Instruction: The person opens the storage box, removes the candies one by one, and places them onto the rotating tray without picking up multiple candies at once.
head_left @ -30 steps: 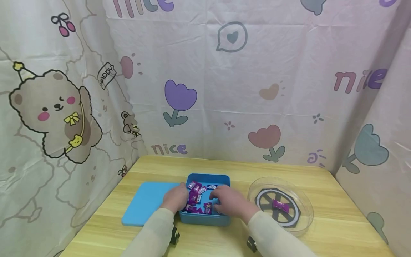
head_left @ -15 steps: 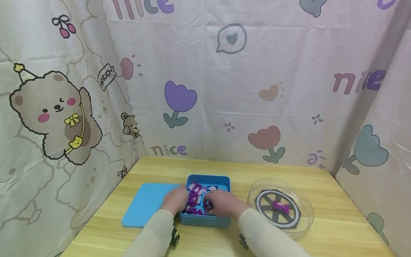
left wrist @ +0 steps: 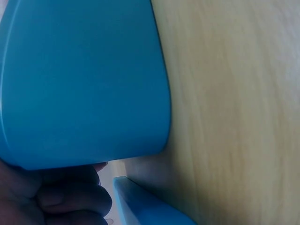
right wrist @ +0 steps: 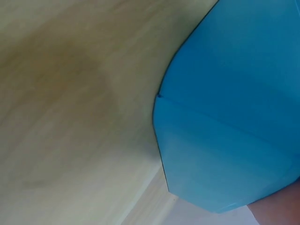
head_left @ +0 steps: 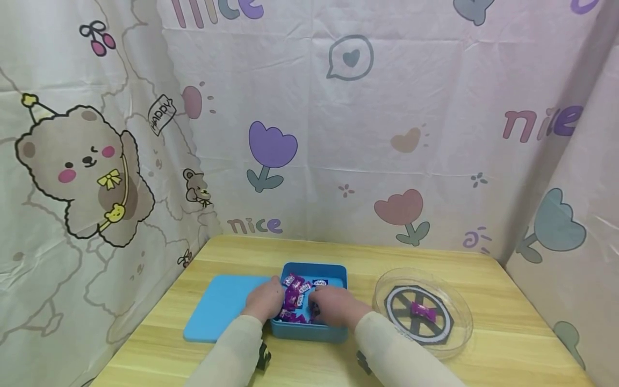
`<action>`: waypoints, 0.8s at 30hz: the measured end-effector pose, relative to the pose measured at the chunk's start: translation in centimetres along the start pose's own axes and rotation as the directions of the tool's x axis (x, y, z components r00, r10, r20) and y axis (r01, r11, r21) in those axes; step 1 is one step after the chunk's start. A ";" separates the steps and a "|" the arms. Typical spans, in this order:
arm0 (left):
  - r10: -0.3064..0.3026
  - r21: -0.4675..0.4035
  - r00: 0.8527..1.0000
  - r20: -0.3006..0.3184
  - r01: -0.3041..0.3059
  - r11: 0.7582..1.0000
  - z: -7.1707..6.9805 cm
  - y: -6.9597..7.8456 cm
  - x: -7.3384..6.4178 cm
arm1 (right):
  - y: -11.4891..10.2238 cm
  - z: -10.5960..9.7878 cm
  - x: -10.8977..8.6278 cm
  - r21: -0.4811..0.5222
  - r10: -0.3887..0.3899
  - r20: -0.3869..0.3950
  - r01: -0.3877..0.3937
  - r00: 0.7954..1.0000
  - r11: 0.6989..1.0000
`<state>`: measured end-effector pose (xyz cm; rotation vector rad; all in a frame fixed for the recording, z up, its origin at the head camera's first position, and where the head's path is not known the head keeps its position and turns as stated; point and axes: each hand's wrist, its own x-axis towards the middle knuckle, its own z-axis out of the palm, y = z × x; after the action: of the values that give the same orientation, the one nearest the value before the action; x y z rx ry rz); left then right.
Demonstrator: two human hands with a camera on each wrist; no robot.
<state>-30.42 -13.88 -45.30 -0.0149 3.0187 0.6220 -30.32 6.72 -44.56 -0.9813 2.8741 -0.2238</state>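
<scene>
A blue box (head_left: 311, 331) without its lid stands on the wooden table, holding several purple-wrapped candies (head_left: 293, 297) mostly along its left side. My left hand (head_left: 265, 301) grips the box's left wall; in the left wrist view its curled fingers (left wrist: 75, 198) lie against the box's side (left wrist: 84, 84). Inside the box, near the front, my right hand (head_left: 335, 305) pinches a dark purple wrapped candy (head_left: 315, 310), partly hidden by the fingers. The right wrist view has mostly the box's outer wall (right wrist: 225, 117), with a bit of the hand (right wrist: 281, 206) at the corner.
Left of the box lies a flat blue lid (head_left: 217, 306), partly behind my left arm. To the right stands a round clear dish (head_left: 460, 322) with a dark spoked pattern and one purple candy (head_left: 423, 312) in it. Printed cloth (head_left: 338, 134) hangs around the table's back and sides.
My right hand has moved left and down inside the box, and its fingers have closed on a candy near the front. The left hand has stayed at the box's left wall.
</scene>
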 end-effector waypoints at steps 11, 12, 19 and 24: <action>-0.001 0.011 1.000 0.003 0.001 1.000 0.0 0.2 0.1 | 0.0 0.1 0.2 -0.083 -0.009 -0.043 0.006 0.999 0.997; -0.004 0.012 1.000 0.004 0.004 1.000 0.0 0.2 0.1 | 0.0 0.1 0.2 -0.089 -0.009 -0.048 0.005 0.999 0.996; -0.001 0.012 1.000 0.004 0.001 1.000 0.1 0.1 0.2 | 0.3 0.2 0.2 -0.098 -0.020 -0.076 0.012 0.997 0.995; 0.005 0.009 1.000 0.000 -0.005 1.000 0.1 0.0 0.2 | 0.6 -0.2 0.0 -0.108 -0.058 -0.119 0.045 0.991 0.993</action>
<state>-30.60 -13.82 -45.40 -0.0064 3.0221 0.6085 -30.68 7.19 -44.43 -1.0978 3.0003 -0.1426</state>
